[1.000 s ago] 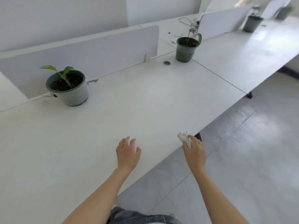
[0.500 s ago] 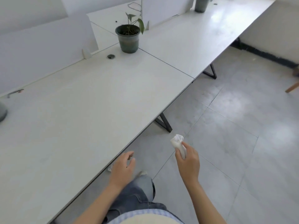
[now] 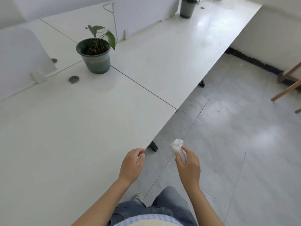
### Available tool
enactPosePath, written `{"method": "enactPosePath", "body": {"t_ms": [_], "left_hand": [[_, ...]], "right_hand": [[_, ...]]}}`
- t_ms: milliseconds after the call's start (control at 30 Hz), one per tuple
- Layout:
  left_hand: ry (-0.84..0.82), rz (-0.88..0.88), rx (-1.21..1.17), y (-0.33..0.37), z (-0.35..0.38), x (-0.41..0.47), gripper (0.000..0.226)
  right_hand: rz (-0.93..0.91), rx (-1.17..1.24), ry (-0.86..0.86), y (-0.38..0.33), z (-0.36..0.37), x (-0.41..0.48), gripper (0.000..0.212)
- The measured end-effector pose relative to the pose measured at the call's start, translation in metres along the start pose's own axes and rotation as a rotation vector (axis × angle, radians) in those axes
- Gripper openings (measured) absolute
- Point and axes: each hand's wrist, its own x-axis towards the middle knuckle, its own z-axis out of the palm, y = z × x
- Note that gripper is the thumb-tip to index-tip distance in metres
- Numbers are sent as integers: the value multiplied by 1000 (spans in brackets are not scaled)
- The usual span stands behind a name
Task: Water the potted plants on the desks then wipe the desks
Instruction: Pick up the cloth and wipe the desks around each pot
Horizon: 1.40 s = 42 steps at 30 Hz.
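The right hand [image 3: 189, 165] is closed around a crumpled white wad of cloth or tissue [image 3: 177, 147], its bunched end poking out above the thumb and fingers; it is held out over the grey tiled floor [image 3: 228, 144], clear of the desk edge, which suggests it is being carried along, not pressed to any surface. The left hand [image 3: 132, 163] hangs at the front edge of the near white desk top [image 3: 73, 136] with its fingers curled loosely inward; something pale shows at the fingertips, but I cannot tell whether it grips anything or only brushes the edge, perhaps to steady the body along the row. A dark green plastic pot with a few-leaved plant [image 3: 96, 54] stands well ahead, on the seam where the near desk meets the next long white desk [image 3: 179, 54], tucked back near the white divider panel [image 3: 19, 59] so the working surface stays free. A second dark pot [image 3: 187, 7] sits far off. No watering vessel is visible, so the wiping stage seems likely.
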Motion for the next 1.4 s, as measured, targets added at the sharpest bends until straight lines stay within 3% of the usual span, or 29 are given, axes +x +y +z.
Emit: {"method": "enactPosePath", "body": {"t_ms": [167,300,567,900,1167,1300,1400], "left_hand": [[112,-101,3,13,10,61,31],[262,-180,-4,32,28,116,32],[559,-416,-119,87,65,175,32],[828,-687,58,64,28,197,32],[759,-868,263,24,-40,249,52],[593,-966,345,5,-35,254,59],[519,-999,338,3,-34,256,61]], "right_hand": [[-55,9,-111,-1,16,79,31],[-247,4,-214,-15,31,170,30],[-460,-34,-565,-51,31,316,36],[-626,-2,-582,-136,96,391,32],[-775,-25,-544,-225,184,426,37],[-733,-360,-693,-237,242,437,55],[-657,-600,-755,-236,271,447,56]]}}
